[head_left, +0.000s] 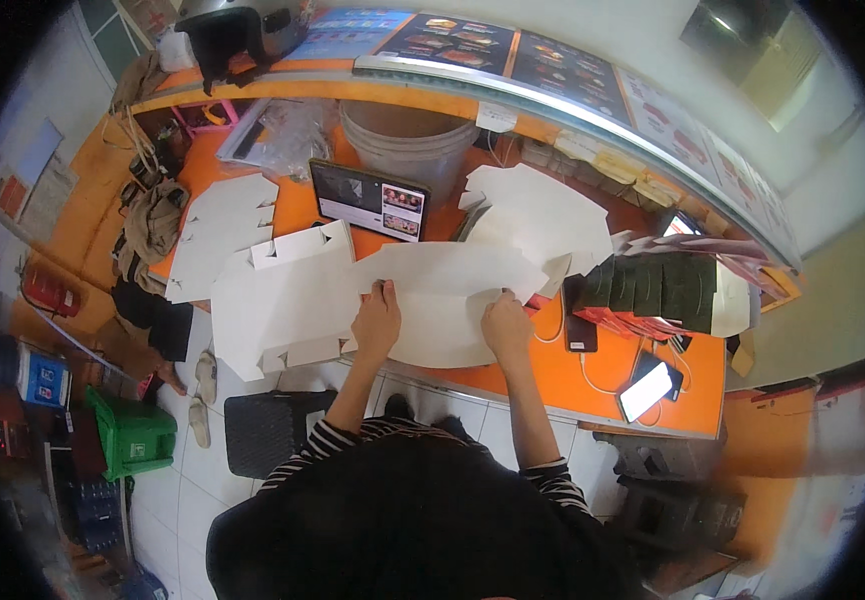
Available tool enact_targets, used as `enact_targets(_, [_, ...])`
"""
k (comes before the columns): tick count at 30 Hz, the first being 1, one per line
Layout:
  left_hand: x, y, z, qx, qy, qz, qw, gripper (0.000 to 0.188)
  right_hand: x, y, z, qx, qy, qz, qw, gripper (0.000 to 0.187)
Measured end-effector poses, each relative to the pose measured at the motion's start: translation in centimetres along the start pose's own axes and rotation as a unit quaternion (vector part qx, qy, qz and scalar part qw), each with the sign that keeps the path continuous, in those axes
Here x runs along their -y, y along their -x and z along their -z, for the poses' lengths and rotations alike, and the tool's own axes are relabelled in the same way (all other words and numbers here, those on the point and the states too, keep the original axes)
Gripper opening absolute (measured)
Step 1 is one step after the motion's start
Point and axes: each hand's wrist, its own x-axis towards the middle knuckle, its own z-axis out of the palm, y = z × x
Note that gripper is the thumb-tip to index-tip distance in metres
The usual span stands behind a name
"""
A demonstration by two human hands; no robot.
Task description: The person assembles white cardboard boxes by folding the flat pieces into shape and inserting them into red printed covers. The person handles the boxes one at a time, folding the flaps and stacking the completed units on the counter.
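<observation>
Desk [558,365]: bright, soft shadows
Phone screen [645,393]: blown-out white
Metal strip [573,105]: pale glare
Picture rim: black, straight edges bent, detail soft

Looks down and slightly forward from the wearer's head, upright and unmirrored, through the left 1 of 2 side-by-side fisheye cameras. Sits close above the dark-clad torso [403,510], with fingers [385,294] near mid-frame and the counter [705,385] just beyond; takes in tiled floor [185,510] too, bending straight edges.

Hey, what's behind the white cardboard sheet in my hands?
Beyond the sheet: a lit tablet, a grey bucket behind it, and more white cardboard. Whatever the sheet covers on the orange counter can't be seen.
</observation>
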Motion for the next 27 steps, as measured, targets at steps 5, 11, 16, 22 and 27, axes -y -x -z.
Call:
enact_targets(5, [-0.4, -0.1, -0.9, -0.025, -0.006, 0.002, 1.0, 0.044, -1.9, -1.1, -2.2, 0.05, 0.005, -0.008, 0.999, 0.029])
enact_targets(11, [0.1, -0.3, -1.7, -0.033, -0.051, -0.01, 0.998, 0.039, -1.8, -0.5, -1.8, 0.098, 0.011, -0.002, 0.995, 0.03])
enact_targets(16, [0.9, -1.1, -2.1, -0.02, -0.032, -0.007, 0.999, 0.043, -2.6, -0.9, -2.9, 0.056, -0.005, 0.042, 0.998, 0.034])
enact_targets(22, [1.8, -1.9, -2.5, 0.002, 0.017, 0.013, 1.0, 0.048, -6.8, -2.4, 2.3, -0.014, -0.139, -0.005, 0.99, 0.052])
enact_targets(27, [3.7, -3.0, -3.1, 0.027, 0.071, -0.021, 0.997, 0.054, -12.5, -7.0, -0.4, -0.16, -0.197, -0.056, 0.966, 0.049])
